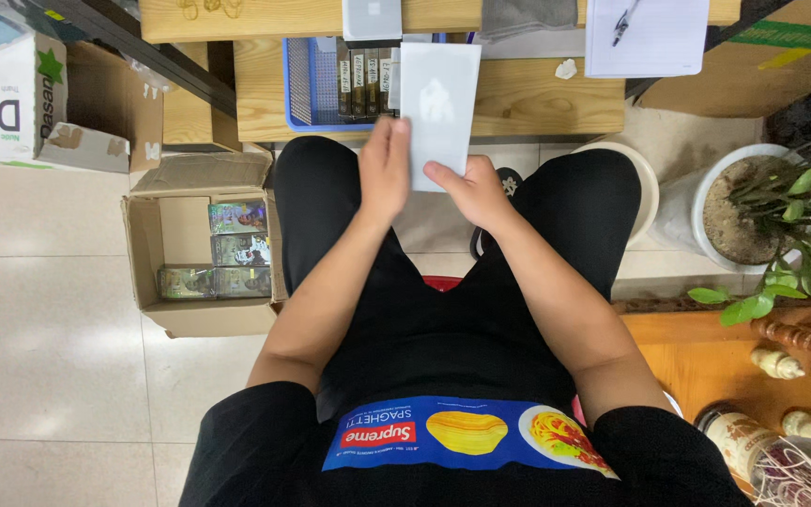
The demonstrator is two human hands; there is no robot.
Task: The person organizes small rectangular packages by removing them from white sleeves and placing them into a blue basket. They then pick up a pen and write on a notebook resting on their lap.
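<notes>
Both hands meet above the lap, and a flat white rectangular packet [438,103] is held between them. By the left hand [385,169] the packet's lower left edge is clasped, fingers pressed flat along its side. By the right hand [474,192] the bottom edge is pinched, the thumb laid across the lower front face. Each grip is thus closed on the packet, which stands nearly upright, tilted slightly rightward, its upper part rising clear above both hands. A faint pale mark is seen on its front.

Behind the packet, a low light wooden bench [518,99] is seen, and on it a blue mesh plastic tray [310,84] filled with a row of dark slim boxes [364,80]. The packet's top overlaps the tray's right end in the view; whether they touch cannot be told. A white paper pad with a pen [645,33] is laid further right on the bench.

On the tiled floor, well to the left of the hands, an open brown cardboard box [204,253] is placed, with small colourful printed boxes [237,249] inside. A potted green plant [781,216] is set at the right.
</notes>
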